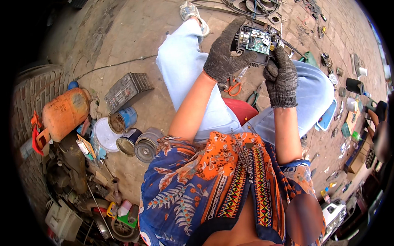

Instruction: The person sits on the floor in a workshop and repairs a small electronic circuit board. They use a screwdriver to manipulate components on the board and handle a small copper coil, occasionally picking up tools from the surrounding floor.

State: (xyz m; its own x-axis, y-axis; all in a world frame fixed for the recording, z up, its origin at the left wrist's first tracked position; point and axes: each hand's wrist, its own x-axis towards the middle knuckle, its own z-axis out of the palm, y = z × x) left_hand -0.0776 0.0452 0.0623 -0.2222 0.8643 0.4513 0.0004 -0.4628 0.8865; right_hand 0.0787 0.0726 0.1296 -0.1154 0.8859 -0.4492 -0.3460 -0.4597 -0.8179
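Observation:
In front of me, above my lap, a green circuit board sits in an open dark housing. My left hand, in a dark grey knit glove, grips the housing from its left side, thumb raised along the edge. My right hand, gloved alike, is closed at the housing's lower right corner. From its fingertips a slim metal tool points upward beside the board; its kind is unclear. Below the housing, orange-handled scissors and green-handled pliers lie between my legs.
To the left are a dark ribbed box, open cans, a white lid and an orange gas cylinder. Scattered tools and parts cover the brick floor on the right, near a blue tray. A round fan lies ahead.

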